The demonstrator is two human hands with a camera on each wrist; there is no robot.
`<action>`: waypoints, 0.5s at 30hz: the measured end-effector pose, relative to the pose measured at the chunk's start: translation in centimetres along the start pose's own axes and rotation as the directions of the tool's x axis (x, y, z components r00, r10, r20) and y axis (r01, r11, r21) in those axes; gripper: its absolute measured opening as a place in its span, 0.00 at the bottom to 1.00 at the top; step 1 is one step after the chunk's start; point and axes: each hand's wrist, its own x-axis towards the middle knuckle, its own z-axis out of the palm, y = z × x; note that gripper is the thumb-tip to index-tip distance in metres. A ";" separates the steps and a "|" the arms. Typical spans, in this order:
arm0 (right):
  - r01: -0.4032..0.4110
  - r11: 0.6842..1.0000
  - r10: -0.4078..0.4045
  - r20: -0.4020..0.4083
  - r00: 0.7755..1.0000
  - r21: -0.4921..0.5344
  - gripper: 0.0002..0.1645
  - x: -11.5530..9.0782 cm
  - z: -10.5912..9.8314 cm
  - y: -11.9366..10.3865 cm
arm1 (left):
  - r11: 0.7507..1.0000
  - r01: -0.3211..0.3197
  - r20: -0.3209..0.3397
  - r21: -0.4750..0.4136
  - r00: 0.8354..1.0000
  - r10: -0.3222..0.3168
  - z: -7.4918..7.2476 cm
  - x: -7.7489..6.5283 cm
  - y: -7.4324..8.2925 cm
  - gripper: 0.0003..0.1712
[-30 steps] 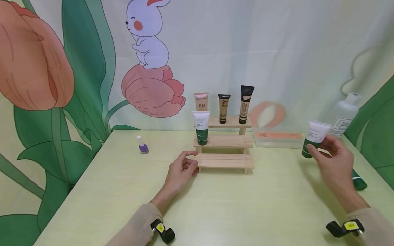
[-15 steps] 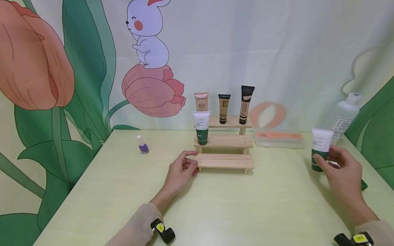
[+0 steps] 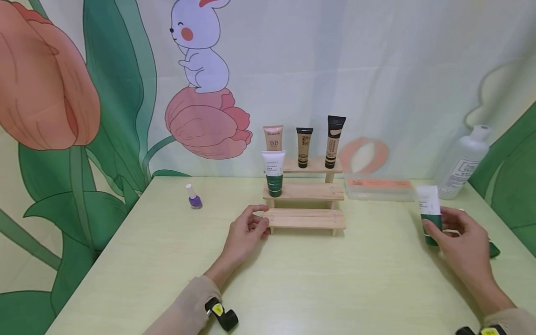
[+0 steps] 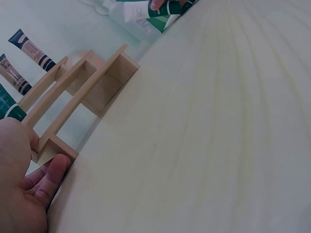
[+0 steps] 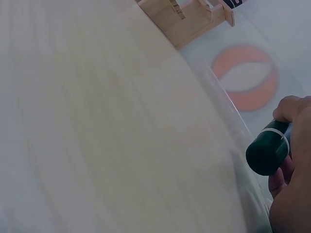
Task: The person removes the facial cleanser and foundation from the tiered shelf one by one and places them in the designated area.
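Note:
My right hand pinches a white-and-green squeeze tube between thumb and fingers, cap down, above the right part of the table. In the right wrist view its dark green cap sticks out of the hand. My left hand grips the left end of the lowest step of a three-step wooden display stand. A similar white-and-green tube stands on the middle step at left. Behind it on the top step are a pink BB tube, a small gold-and-black tube and a taller black-and-beige tube.
Behind the right hand a green-capped object lies mostly hidden. A white bottle stands at the back right. A flat clear box with an orange label lies beside the stand. Purple nail polish stands at left.
My right hand has come lower and nearer with the tube, which tipped from leaning right to nearly upright, its top now slightly left. The left hand and stand have stayed put.

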 end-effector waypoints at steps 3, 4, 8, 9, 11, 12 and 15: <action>0.001 0.999 -0.001 0.013 1.000 -0.033 0.35 -0.2 0.0 0.2 | 1.000 -0.014 0.000 0.002 1.000 0.014 0.0 0.1 -0.1 0.17; 0.004 0.999 -0.004 0.014 1.000 -0.034 0.35 -0.3 0.0 0.2 | 1.000 -0.016 0.000 0.002 1.000 0.016 0.0 0.1 -0.1 0.17; 0.037 0.999 -0.037 0.012 0.999 -0.015 0.33 -0.6 0.0 0.4 | 1.000 -0.018 -0.002 0.001 1.000 0.018 0.0 0.1 -0.1 0.17; 0.045 0.999 -0.045 0.012 0.999 -0.013 0.33 -0.6 0.0 0.4 | 1.000 -0.013 -0.003 0.000 1.000 0.013 0.0 0.1 -0.1 0.17; 0.055 0.998 -0.055 0.013 0.998 -0.017 0.33 -0.7 0.0 0.6 | 1.000 -0.006 -0.004 -0.001 1.000 0.006 0.0 0.1 0.0 0.17; 0.057 0.998 -0.057 0.016 0.998 -0.025 0.33 -0.7 0.0 0.6 | 1.000 -0.004 -0.005 0.001 1.000 0.004 0.0 0.0 0.1 0.17; 0.035 0.997 -0.032 0.039 0.999 -0.075 0.34 -0.9 0.0 0.7 | 1.000 -0.001 -0.004 0.003 1.000 0.001 0.0 0.0 0.1 0.17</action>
